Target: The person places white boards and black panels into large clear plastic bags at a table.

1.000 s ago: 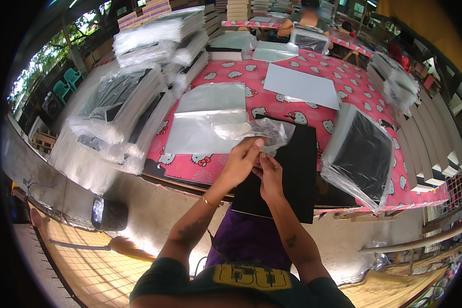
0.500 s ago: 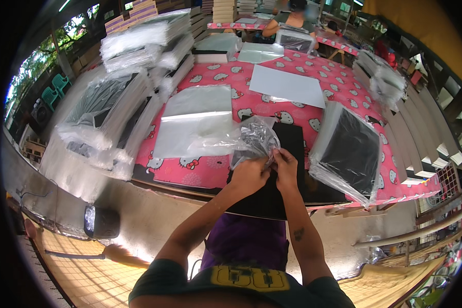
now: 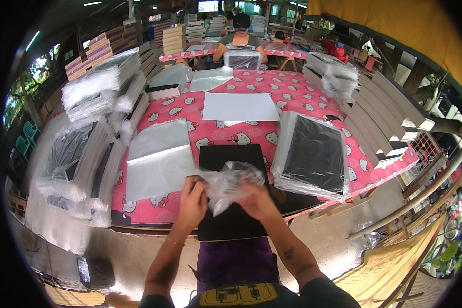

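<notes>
Over at the pink patterned table [image 3: 308,84], both forearms reach forward, left hand [image 3: 193,199] grip curled tight on crinkly, see-through plastic [image 3: 225,184] above a flat black board [image 3: 228,226], right hand [image 3: 255,199] grip too blurry to tell.

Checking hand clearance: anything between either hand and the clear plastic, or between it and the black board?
Nothing visible. The left hand grips the clear plastic at its left; the blurred right hand is at its right. Nothing else shows between it and the black board.

workshop with plastic-wrapped stacks [image 3: 95,90]
</notes>
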### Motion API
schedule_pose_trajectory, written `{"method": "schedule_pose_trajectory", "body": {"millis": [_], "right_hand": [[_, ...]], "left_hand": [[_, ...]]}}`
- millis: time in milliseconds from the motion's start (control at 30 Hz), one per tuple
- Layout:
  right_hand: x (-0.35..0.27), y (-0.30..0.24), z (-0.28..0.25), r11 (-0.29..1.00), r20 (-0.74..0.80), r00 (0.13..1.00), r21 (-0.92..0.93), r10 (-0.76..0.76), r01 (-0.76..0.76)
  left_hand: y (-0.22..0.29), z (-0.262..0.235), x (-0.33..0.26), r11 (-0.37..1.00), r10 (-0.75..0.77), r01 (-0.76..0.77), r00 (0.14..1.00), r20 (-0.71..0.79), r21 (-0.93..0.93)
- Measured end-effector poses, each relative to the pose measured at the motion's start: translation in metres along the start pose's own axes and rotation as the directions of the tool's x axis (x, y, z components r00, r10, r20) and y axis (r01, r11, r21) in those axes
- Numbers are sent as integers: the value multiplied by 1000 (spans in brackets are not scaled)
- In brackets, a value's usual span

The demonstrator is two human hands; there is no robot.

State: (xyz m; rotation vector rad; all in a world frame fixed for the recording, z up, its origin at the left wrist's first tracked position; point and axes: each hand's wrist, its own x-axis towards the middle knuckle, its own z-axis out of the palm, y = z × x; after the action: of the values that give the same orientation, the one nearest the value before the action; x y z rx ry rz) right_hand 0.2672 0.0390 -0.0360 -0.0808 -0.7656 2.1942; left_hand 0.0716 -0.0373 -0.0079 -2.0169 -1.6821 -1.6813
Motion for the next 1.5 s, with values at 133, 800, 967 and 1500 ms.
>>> {"method": "schedule_pose_trajectory", "body": {"millis": [133,800,967,1500], "right_hand": [[-10,-66,9,973,318,947,-229,49,27],[-62,-136,27,312,78,995,-948,58,56],[-71,-122,22,795,133,968,-600,213,-92],[-101,-92,5,986,-95,993,-142,72,-85]], "left_hand": [[-58,-64,-6,961,-276,273,926,257,47],[30,-112,28,481,36,403,878,477,-779],[55,-81,30,949,188,86,616,765,-302],[8,-78,-14,415,-179,764,601,779,-494]]}}
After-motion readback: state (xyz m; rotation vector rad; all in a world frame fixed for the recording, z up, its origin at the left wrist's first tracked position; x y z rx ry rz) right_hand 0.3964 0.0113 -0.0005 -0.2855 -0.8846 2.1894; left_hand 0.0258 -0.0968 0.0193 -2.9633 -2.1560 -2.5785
